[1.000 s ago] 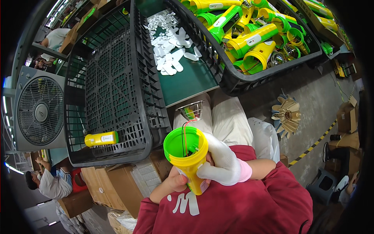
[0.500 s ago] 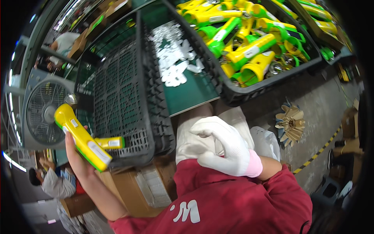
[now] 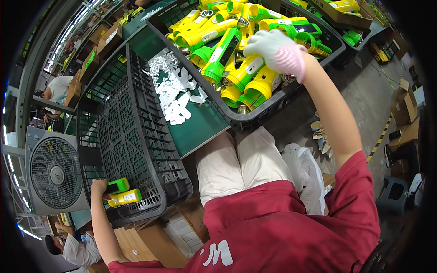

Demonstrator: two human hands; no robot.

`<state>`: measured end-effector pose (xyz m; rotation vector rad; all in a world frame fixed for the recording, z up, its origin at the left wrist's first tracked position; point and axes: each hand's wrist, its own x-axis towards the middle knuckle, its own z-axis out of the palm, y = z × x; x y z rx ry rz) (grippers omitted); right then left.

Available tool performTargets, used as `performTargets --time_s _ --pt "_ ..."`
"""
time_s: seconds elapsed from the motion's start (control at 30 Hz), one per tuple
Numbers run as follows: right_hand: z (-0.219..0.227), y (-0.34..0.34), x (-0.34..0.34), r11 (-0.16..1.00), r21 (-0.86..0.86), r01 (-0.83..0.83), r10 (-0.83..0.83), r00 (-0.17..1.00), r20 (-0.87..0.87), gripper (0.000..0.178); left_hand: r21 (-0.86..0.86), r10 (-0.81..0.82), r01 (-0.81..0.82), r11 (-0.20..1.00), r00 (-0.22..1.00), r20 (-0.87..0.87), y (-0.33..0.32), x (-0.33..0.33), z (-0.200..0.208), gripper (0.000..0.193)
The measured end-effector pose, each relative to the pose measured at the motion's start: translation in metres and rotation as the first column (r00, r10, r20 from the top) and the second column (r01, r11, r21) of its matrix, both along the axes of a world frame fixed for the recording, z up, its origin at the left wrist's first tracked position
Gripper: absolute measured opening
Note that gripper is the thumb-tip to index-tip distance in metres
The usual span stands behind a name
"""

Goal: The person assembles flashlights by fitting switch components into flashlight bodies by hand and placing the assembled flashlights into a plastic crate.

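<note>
My bare left hand [image 3: 98, 187] reaches into the black crate on the left. Its fingers are wrapped round a green-and-yellow flashlight [image 3: 118, 185]. Right beside that lies another yellow flashlight [image 3: 124, 198], inside the crate's near end. My right hand [image 3: 269, 45], in a white glove with a pink cuff, is over the heap in the right crate. Its fingers curl down on a yellow-and-green flashlight [image 3: 248, 71]; the fingertips are partly hidden among the pieces. Several more yellow and green flashlight bodies [image 3: 222, 57] surround it, some showing open heads.
Between the left crate [image 3: 148, 150] and right crate [image 3: 255, 117] is a green tabletop [image 3: 200, 132] with scattered white plastic pieces [image 3: 175, 93]. A grey fan [image 3: 55, 173] stands at the left. Cardboard boxes [image 3: 150, 245] are below; a white plastic bag [image 3: 306, 175] hangs by my leg.
My left hand has lowered its flashlight into the left crate, beside the other one. My right hand has moved from my lap up to the heap in the right crate. The view has shifted.
</note>
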<state>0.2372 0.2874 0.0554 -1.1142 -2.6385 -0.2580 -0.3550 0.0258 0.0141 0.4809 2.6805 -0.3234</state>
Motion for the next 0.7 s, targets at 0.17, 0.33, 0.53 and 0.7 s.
performTargets --time_s 0.17,0.33,0.53,0.7 --pt "0.005 0.01 -0.029 0.979 -0.195 0.065 0.038 0.877 0.479 0.036 -0.334 -0.17 0.097 0.938 0.965 -0.198 -0.004 0.008 -0.001 0.055" --pt "0.002 0.019 -0.023 0.992 -0.124 0.033 0.036 0.856 0.516 0.031 0.057 -0.426 0.567 0.821 0.677 -0.6 -0.011 0.092 0.047 0.045" --pt "0.014 -0.014 0.002 0.981 0.145 -0.13 0.117 0.988 0.096 0.024 0.891 -0.748 0.389 0.233 0.658 -0.092 -0.074 0.272 0.1 0.014" --pt "0.058 -0.109 -0.007 0.982 0.188 -0.007 0.081 0.916 -0.393 0.029 0.99 -0.993 0.092 0.102 0.063 0.097 -0.04 0.326 0.053 0.04"
